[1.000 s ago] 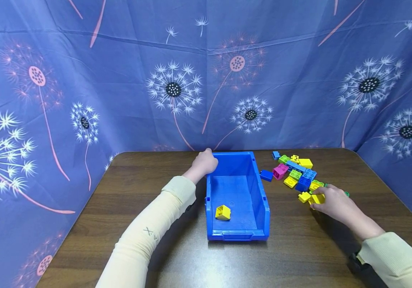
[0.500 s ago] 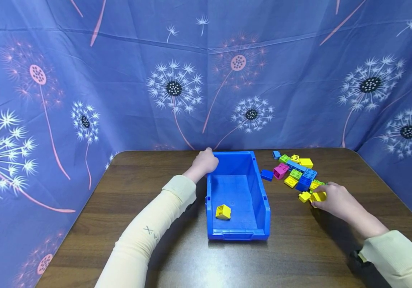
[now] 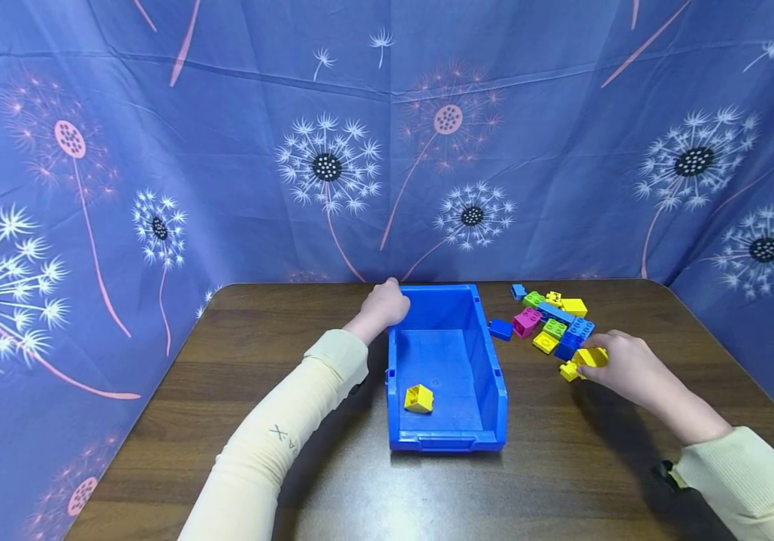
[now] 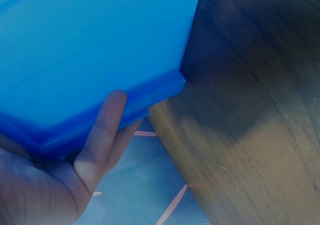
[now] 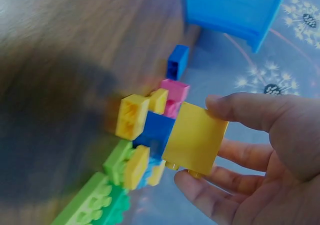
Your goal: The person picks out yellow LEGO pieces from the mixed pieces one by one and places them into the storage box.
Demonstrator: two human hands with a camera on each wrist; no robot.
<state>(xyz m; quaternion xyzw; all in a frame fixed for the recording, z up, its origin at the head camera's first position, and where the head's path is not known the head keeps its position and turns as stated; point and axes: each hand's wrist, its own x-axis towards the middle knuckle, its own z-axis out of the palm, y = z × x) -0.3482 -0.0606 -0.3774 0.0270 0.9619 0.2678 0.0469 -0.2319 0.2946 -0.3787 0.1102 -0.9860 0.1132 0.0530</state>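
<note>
Since the earlier head frames, the right hand [image 3: 627, 368] has moved a bit up the frame and slightly left, taking its yellow Duplo-style block [image 3: 593, 356] along. Left hand [image 3: 385, 306] and blue plastic bin [image 3: 446, 443]: basically unchanged.

Progress: looks early. One yellow block with a sloped side [image 3: 418, 399] lies in the bin, near its open front, left side. A second is in hand, not in the bin yet. The rest are loose on the wooden table [image 3: 258, 466], right of the bin: magenta block [image 3: 527, 321], small dark-blue brick [image 3: 500, 329] just beside the bin wall, long blue brick [image 3: 555, 312], light-green brick [image 3: 554, 328], flat yellow brick [image 3: 545, 343], more yellow and blue ones. Right wrist view adds a long lime-green brick [image 5: 82, 200] with a darker green brick [image 5: 114, 207] beside it. Exact count: can't tell, they overlap.

Right hand: pinching the block, thumb on one side, fingers opposite, studs toward the fingers. Block sits at the fingertips over the near edge of the pile; probably lifted, though the gap isn't clear. Left hand: gripping the bin's far-left corner, one digit against the outer wall, other fingers partly hidden. Held block is well apart from it, bin between.
</note>
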